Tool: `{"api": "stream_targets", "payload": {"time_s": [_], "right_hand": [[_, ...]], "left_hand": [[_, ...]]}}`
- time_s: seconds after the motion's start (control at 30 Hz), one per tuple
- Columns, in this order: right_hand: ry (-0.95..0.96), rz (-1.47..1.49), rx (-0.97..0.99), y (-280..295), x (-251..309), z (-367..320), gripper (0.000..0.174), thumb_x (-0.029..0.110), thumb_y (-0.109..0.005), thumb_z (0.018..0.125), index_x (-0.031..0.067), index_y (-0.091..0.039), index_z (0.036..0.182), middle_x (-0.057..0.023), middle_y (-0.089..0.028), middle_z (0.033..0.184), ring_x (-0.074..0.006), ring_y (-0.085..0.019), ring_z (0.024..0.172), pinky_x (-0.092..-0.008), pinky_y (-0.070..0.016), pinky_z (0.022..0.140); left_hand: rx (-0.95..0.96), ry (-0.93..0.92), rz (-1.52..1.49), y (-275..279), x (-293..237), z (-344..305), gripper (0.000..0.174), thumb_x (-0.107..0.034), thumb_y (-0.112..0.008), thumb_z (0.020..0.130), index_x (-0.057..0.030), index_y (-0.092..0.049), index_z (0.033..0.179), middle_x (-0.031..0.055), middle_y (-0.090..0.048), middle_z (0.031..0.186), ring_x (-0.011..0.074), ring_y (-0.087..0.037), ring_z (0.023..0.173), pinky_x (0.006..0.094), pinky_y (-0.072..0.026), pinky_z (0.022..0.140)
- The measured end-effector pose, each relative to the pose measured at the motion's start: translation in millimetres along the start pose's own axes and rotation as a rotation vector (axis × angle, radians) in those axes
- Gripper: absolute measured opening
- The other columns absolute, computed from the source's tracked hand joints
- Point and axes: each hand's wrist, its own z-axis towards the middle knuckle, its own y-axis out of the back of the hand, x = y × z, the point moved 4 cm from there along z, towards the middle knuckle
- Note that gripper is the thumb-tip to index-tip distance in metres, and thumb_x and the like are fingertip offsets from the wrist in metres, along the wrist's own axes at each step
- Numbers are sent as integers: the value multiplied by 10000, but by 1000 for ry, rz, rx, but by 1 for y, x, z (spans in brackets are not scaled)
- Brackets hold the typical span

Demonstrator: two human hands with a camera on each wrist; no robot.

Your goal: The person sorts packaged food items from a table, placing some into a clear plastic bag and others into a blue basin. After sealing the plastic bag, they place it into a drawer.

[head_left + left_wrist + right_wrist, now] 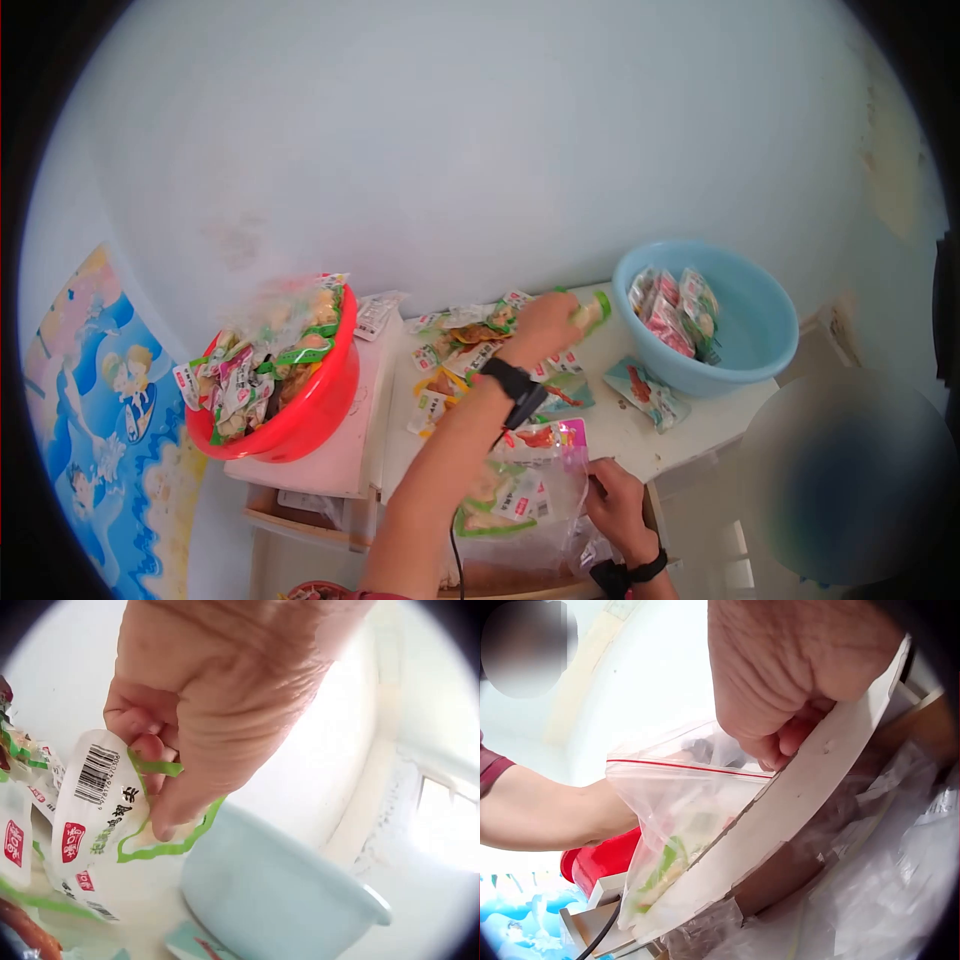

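Note:
In the head view my left hand is over the spread packets, pinching a white and green food packet. The left wrist view shows my thumb and fingers on this packet, its barcode visible. My right hand is at the table's front edge, gripping the side of a clear bag that has green-edged packets inside. In the right wrist view my right hand's curled fingers pinch the bag by its red zip line, against the table edge.
A red basin heaped with packets stands at the left. The light blue basin at the right holds several packets. One teal packet lies before it. Below the tabletop is an open drawer at the left, with clear plastic under the right side.

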Motion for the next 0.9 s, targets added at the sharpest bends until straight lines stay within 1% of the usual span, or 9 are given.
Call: {"api": "stream_targets", "payload": {"time_s": [0.13, 0.2, 0.23, 0.33, 0.47, 0.6, 0.63, 0.73, 0.9], "right_hand": [[-57, 178, -17, 4, -7, -5, 109, -15, -653, 902, 18, -678, 1003, -97, -682, 866, -222, -651, 683, -316, -503, 613], [-170, 415, -40, 6, -13, -11, 67, 14, -641, 960, 11, -678, 1017, -53, -703, 902, -145, -643, 696, -286, -500, 615], [-371, 630, -53, 9, -10, -14, 117, 73, -605, 1019, 12, -662, 1101, -21, -713, 979, -67, -621, 761, -233, -489, 643], [-393, 770, -182, 27, -6, -20, 188, 89, -570, 1037, 11, -628, 1198, -48, -723, 1004, -77, -629, 788, -213, -482, 682], [-169, 973, -119, 36, 28, -23, 296, 156, -622, 1018, 11, -606, 1275, -46, -715, 1028, -69, -627, 797, -199, -474, 701], [-463, 956, -46, 34, 37, -45, 310, 191, -697, 990, 13, -641, 1237, -29, -707, 1030, -86, -651, 812, -237, -518, 717], [-567, 928, -96, 35, 38, -50, 261, 174, -700, 994, 9, -665, 1194, -27, -716, 1024, -92, -664, 822, -268, -545, 720], [-511, 996, -263, 34, 25, -60, 220, 154, -681, 1008, 11, -674, 1174, -29, -727, 1018, -82, -669, 840, -264, -550, 728], [-572, 879, -323, 67, -4, -76, 209, 155, -654, 1030, 3, -680, 1171, -27, -738, 1015, -66, -666, 875, -243, -534, 782]], "left_hand": [[-14, 55, -582, 37, 0, -32, 318, -265, -840, 805, -6, -719, 945, 108, -721, 869, 207, -667, 740, 368, -530, 677], [-45, 76, -921, 52, -14, -62, 304, -243, -825, 857, -3, -730, 1017, 44, -727, 889, 121, -631, 727, 308, -511, 649], [-31, 126, -979, 62, -26, -81, 294, -223, -810, 876, -4, -726, 1053, 29, -728, 912, 98, -627, 739, 292, -503, 640], [-8, 261, -1096, 86, -67, -133, 289, -169, -778, 915, -9, -710, 1146, 4, -732, 965, 49, -622, 761, 253, -487, 619], [-39, 429, -1236, 74, -101, -206, 303, -130, -772, 927, -19, -686, 1196, 10, -732, 980, 40, -629, 763, 227, -483, 610], [-44, 485, -1447, 31, -119, -254, 284, -97, -749, 955, -38, -674, 1222, 5, -727, 972, 44, -639, 765, 215, -486, 611], [-12, 507, -1424, 25, -124, -261, 247, -104, -732, 976, -34, -667, 1204, 11, -724, 983, 49, -641, 773, 216, -490, 624], [77, 457, -1228, 19, -123, -279, 238, -104, -726, 980, -12, -651, 1186, 32, -718, 1040, 64, -647, 799, 226, -497, 645], [-247, 204, -298, 40, -113, -299, 387, -151, -806, 867, 2, -637, 1180, 100, -647, 1030, 206, -629, 870, 349, -518, 747]]}}
